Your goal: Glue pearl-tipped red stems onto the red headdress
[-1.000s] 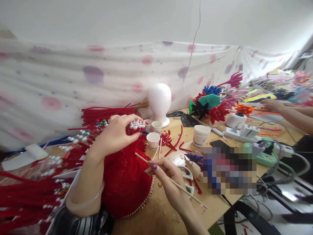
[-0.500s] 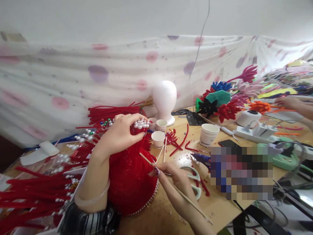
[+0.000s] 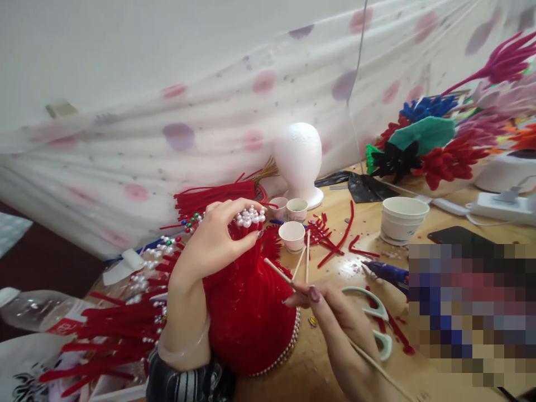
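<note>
Across the wooden table (image 3: 304, 371), the largest thing at work is a red, fuzzy domed piece (image 3: 251, 318) at near centre, edged with pearls and narrowing upward to a neck. The left hand (image 3: 209, 240) comes from the left and curls its thumb and fingers around that neck, gripping just under a cluster of white beads (image 3: 250, 216); the right hand (image 3: 343, 329) pinches a thin stick (image 3: 278, 269) between thumb and fingers, its far end angled at the red surface, though whether it touches cannot be told. The step in hand looks like close work at the neck's base, and a move there would seem to call for a firm left hold and a light, steady stick. Beyond stands a white foam head (image 3: 298, 159), with bright fuzzy flowers (image 3: 422, 134) far right and a bundle of red stems (image 3: 213, 196) far left. A plastic bottle (image 3: 42, 312) lies near left. To the right are stacked paper cups (image 3: 404, 218), a dark phone (image 3: 460, 237) and pale green scissors (image 3: 379, 304), partly hidden by the right hand. The small cup (image 3: 292, 240) and loose sticks (image 3: 307, 262) crowd the stick's far side, and could get knocked.
</note>
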Demonstrator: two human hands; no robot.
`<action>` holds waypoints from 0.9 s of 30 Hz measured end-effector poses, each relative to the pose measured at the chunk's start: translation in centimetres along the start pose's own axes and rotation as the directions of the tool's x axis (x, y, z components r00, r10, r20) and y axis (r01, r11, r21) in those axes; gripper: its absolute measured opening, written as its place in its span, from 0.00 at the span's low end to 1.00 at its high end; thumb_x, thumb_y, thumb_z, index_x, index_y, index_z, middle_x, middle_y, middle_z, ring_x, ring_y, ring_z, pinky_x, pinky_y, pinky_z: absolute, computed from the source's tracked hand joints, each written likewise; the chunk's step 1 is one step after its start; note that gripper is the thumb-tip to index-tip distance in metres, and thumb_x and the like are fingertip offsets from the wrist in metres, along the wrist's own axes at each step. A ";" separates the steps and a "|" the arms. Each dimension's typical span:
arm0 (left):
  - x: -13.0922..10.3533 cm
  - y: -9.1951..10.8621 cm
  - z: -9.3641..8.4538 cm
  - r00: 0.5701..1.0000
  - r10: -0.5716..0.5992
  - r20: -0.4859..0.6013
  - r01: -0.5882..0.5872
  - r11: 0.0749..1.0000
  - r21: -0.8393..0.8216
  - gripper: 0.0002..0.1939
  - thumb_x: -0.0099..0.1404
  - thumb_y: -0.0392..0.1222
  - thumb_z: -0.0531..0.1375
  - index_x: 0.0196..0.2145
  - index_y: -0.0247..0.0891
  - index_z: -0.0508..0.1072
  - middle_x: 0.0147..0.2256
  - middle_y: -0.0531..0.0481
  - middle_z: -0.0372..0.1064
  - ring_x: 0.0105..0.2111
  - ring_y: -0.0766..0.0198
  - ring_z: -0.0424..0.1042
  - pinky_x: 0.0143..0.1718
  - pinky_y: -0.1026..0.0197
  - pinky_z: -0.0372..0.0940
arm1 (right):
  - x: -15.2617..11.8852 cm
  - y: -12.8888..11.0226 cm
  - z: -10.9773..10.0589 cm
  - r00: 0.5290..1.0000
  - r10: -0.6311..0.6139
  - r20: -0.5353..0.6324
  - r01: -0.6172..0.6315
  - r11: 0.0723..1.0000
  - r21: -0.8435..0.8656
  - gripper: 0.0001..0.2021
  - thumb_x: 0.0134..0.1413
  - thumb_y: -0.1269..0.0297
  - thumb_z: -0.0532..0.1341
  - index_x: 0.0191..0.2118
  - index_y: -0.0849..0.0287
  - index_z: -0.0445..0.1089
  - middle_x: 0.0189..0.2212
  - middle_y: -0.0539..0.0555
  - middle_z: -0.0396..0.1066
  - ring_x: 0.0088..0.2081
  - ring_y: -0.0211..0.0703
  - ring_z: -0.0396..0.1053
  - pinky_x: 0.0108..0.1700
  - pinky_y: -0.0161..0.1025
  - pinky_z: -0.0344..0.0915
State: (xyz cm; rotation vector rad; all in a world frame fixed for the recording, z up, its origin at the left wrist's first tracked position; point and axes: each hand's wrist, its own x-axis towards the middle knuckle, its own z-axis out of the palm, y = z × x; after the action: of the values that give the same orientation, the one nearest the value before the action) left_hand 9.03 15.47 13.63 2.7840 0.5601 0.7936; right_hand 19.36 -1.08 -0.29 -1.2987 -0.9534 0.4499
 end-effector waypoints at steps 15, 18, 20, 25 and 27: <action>-0.2 -0.3 0.1 0.993 -0.121 0.006 0.121 0.992 -0.044 0.17 0.58 0.35 0.62 0.45 0.45 0.72 0.45 0.50 0.73 0.44 0.56 0.72 0.47 0.52 0.65 | 0.6 0.1 -0.1 0.988 0.092 -0.122 -0.095 0.995 -0.012 0.14 0.65 0.57 0.53 0.40 0.53 0.75 0.29 0.50 0.77 0.34 0.42 0.75 0.35 0.36 0.69; -0.2 -0.1 0.1 0.993 -0.117 0.012 0.117 0.992 -0.046 0.17 0.58 0.35 0.62 0.46 0.44 0.72 0.46 0.50 0.73 0.45 0.55 0.72 0.48 0.52 0.65 | 0.9 -0.8 1.0 0.993 -0.011 -0.115 0.000 0.995 -0.097 0.13 0.65 0.60 0.53 0.36 0.55 0.73 0.29 0.50 0.73 0.32 0.40 0.71 0.35 0.37 0.65; -0.2 0.0 0.1 0.993 -0.114 0.013 0.114 0.992 -0.046 0.17 0.58 0.34 0.62 0.46 0.44 0.72 0.47 0.50 0.73 0.46 0.55 0.72 0.49 0.51 0.65 | 1.1 -1.6 2.1 0.993 -0.092 -0.069 0.083 0.989 -0.119 0.12 0.65 0.65 0.52 0.34 0.55 0.71 0.28 0.50 0.71 0.31 0.40 0.69 0.36 0.37 0.64; -0.2 0.3 0.2 0.995 -0.100 0.012 0.100 0.994 -0.048 0.17 0.58 0.33 0.61 0.45 0.44 0.72 0.46 0.51 0.73 0.45 0.56 0.72 0.49 0.52 0.65 | 1.3 -2.8 4.2 0.974 -0.209 -0.089 0.196 0.972 -0.131 0.09 0.65 0.70 0.50 0.37 0.57 0.66 0.30 0.52 0.70 0.33 0.42 0.67 0.39 0.40 0.61; -0.1 0.4 0.3 0.996 -0.091 0.016 0.091 0.995 -0.046 0.17 0.57 0.32 0.62 0.45 0.45 0.72 0.46 0.51 0.74 0.45 0.56 0.72 0.49 0.53 0.65 | 1.2 -2.7 4.7 0.961 -0.250 -0.117 0.236 0.964 -0.118 0.09 0.65 0.70 0.50 0.41 0.57 0.66 0.32 0.52 0.71 0.35 0.42 0.66 0.39 0.41 0.61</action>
State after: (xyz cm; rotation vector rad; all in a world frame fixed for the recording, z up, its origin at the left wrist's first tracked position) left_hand 9.26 15.09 13.44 2.6980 0.6523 0.7583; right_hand 15.71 1.93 2.49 -1.2671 -1.0209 0.1241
